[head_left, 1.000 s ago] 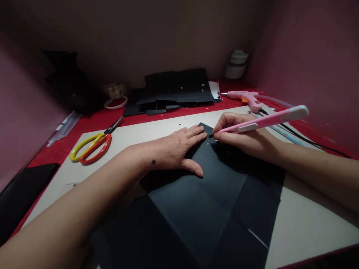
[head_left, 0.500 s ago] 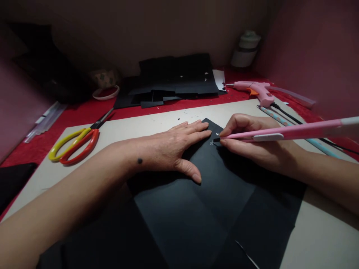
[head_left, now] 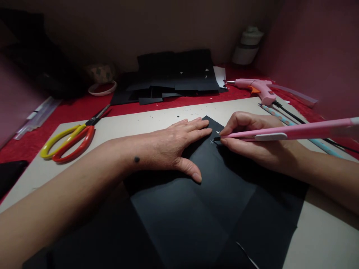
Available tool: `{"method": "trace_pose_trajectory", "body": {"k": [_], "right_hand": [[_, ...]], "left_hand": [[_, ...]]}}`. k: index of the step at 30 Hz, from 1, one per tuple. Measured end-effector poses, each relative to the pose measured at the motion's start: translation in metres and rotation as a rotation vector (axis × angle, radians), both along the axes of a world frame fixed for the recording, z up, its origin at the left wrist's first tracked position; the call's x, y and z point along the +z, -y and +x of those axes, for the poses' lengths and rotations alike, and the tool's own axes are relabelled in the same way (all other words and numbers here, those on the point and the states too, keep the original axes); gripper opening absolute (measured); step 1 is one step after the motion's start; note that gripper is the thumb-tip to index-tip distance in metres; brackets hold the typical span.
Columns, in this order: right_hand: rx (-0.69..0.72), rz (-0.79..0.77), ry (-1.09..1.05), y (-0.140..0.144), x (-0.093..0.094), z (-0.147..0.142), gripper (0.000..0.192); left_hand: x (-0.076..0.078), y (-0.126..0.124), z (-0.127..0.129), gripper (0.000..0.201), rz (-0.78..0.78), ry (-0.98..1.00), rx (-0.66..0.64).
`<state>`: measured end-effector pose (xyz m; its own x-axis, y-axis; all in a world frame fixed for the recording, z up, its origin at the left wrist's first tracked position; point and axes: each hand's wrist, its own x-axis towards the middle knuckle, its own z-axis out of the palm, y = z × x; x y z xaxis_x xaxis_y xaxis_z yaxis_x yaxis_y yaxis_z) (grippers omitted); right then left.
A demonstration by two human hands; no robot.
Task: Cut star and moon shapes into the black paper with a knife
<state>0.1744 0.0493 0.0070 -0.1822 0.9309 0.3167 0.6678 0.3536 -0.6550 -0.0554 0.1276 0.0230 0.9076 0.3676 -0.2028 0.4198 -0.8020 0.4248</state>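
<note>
A large sheet of black paper [head_left: 202, 209] with fold creases lies on a beige board [head_left: 134, 129]. My left hand [head_left: 171, 147] presses flat on the sheet's far corner, fingers spread. My right hand [head_left: 252, 144] grips a long pink craft knife [head_left: 283, 132] like a pen. Its dark tip touches the paper just right of my left fingertips, beside a small white x mark and a tiny cut-out.
Yellow and red scissors [head_left: 66, 140] lie on the board at the left. A stack of black paper [head_left: 171, 76] sits at the back, a pink glue gun [head_left: 256, 89] with its cord to the right, a tape roll [head_left: 102, 87] at back left, a white jar [head_left: 246, 46] in the corner.
The view has shifted down and closer, so everything sits farther left and lower. The knife has tilted flatter, and its tip stays at the mark. My left hand stays pressed on the paper.
</note>
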Motion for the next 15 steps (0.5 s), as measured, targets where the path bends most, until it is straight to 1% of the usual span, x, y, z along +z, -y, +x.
{"method": "trace_pose_trajectory", "body": {"k": [9,15], "right_hand": [[0.019,0.007,-0.008,0.0001,0.0001,0.0007,0.005],[0.007,0.012,-0.003,-0.0009,0.0002,0.0001,0.006]], "left_hand": [[0.0010,0.0006,0.0013,0.108,0.005,0.001,0.016],[0.0009,0.0011,0.0020,0.109,0.027,-0.021,0.005]]}}
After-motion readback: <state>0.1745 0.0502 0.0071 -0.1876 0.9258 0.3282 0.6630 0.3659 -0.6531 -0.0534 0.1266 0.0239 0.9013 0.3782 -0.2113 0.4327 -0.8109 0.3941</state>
